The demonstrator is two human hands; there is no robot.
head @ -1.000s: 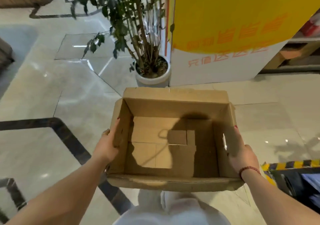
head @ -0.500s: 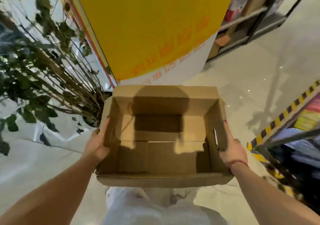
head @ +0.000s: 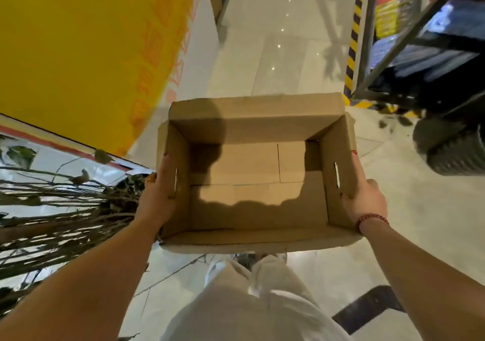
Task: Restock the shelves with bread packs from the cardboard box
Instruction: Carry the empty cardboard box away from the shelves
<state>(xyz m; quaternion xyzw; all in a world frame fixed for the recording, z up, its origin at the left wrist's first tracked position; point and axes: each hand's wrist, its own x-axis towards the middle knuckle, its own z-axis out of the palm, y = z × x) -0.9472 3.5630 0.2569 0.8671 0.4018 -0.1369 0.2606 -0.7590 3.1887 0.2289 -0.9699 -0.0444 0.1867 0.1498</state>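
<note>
Nearest the camera are pale trousers, seen from above, with both bare forearms reaching forward over them; the floor under them is glossy pale tile, and a dark strip lies on it at lower right. The box is held off the floor in front of the body, open side up, between the two hands; its inside shows only bare cardboard with shadows across it, no bread packs visible. The left hand is pressed flat against the outside of the left wall, fingers spread along it, thumb hooked over the top edge beside a narrow slot; the right hand grips the right wall the same way, fingers outside, thumb over the rim next to the slot on that side; a red bead bracelet sits at the right wrist. To the left, beside the left forearm, blurred plant stems and leaves stretch across. Beyond the box on the left stands a yellow panel with orange lettering over a white base; on the right, a metal shelf with a yellow-and-black striped edge holds coloured goods, too blurred to name; between them the tiled aisle runs away.
</note>
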